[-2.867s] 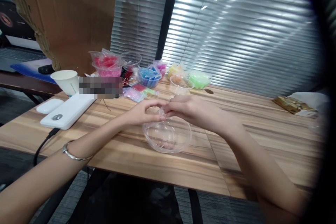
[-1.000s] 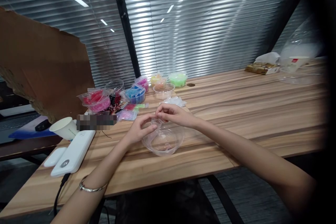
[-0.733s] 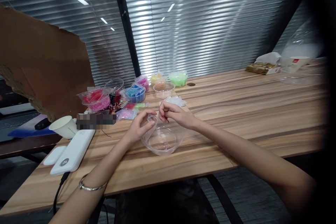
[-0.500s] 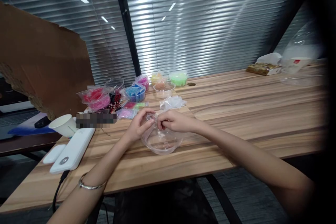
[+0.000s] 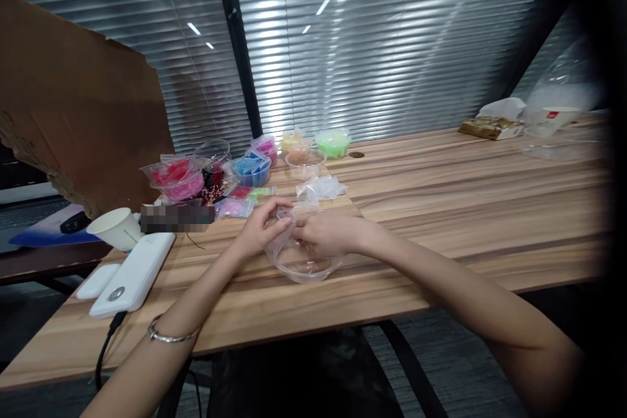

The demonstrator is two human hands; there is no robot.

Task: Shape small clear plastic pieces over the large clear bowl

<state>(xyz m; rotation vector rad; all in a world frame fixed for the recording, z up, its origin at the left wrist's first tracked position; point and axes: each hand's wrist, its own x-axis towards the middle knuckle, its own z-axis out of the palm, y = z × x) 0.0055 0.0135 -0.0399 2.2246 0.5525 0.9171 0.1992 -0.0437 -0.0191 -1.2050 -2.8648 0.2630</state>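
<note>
A clear round plastic bowl [image 5: 308, 271] sits near the front edge of the wooden table. At its left rim, my left hand [image 5: 262, 228] is closed on a small clear plastic bag [image 5: 280, 240], thumb and fingers on either side. My right hand [image 5: 326, 233] is over the bowl with its fingers curled down and inward, beside the bag; what its fingertips hold, if anything, is hidden. Just behind my hands lies a pile of clear bags [image 5: 321, 188], with an open clear tub [image 5: 305, 163] beyond it.
Tubs of pink [image 5: 183, 186], blue [image 5: 251, 168] and green [image 5: 333, 143] material stand at the back left. A paper cup [image 5: 115, 228] and a white power bank [image 5: 134, 274] are at the left. A tissue pack [image 5: 490, 127] lies far right.
My right hand has moved slightly down over the bowl, its fingers turned further in toward the bag. My left hand keeps its place at the rim. The view has shifted a little.
</note>
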